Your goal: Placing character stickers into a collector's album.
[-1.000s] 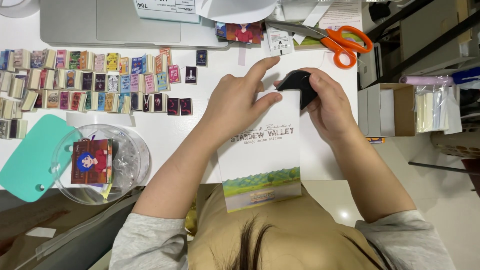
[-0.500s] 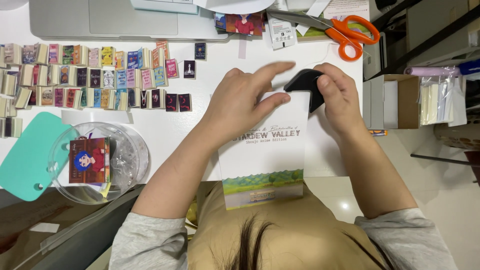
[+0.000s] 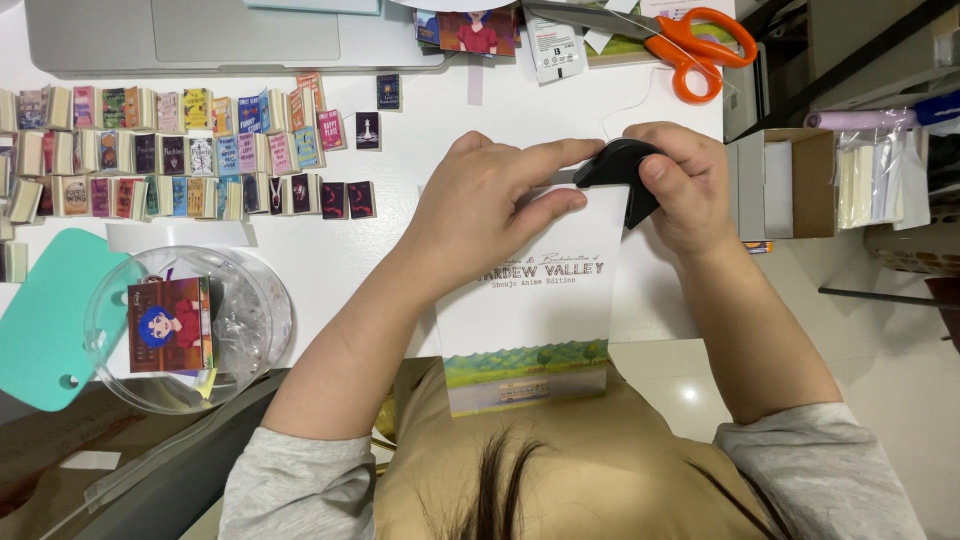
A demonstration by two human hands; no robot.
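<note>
A white printed card (image 3: 530,320) with a green landscape strip along its near edge lies on the white desk (image 3: 400,250), overhanging the front edge. My left hand (image 3: 480,205) presses on the card's top left part, forefinger stretched toward a small black hand tool (image 3: 620,170). My right hand (image 3: 680,185) grips that black tool, which sits over the card's top right corner.
Rows of several tiny colourful books (image 3: 180,150) fill the desk's left. A clear round tub (image 3: 250,310) holds an illustrated card (image 3: 170,325), beside a teal plastic sheet (image 3: 45,320). Orange scissors (image 3: 690,50) and a laptop (image 3: 230,35) lie at the back. A cardboard box (image 3: 790,185) stands right.
The black tool and my right hand have shifted slightly right along the card's top edge. My left forefinger has lowered from raised to lying along that edge.
</note>
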